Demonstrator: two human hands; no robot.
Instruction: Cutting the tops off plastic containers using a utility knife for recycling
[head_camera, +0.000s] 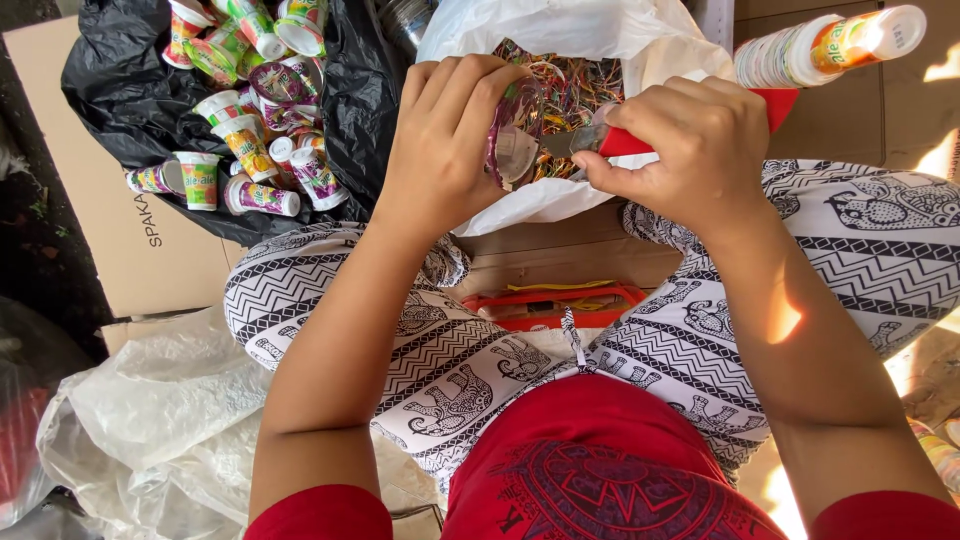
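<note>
My left hand (445, 140) grips a small plastic cup (512, 150) with a purple printed wall, tipped on its side. My right hand (690, 145) is closed around the red handle of a pair of scissors (600, 140), whose metal blades meet the cup's rim. Both hands hover over an open white plastic bag (560, 35) that holds a tangle of thin coloured plastic strips (575, 90). I sit cross-legged in patterned black-and-white trousers and a red top.
A black plastic bag (120, 90) at the upper left carries several printed plastic cups (255, 150). A stack of nested cups (830, 45) lies at the upper right. A red tray (560, 300) sits between my legs. Cardboard and clear plastic sheeting (150, 420) lie at the left.
</note>
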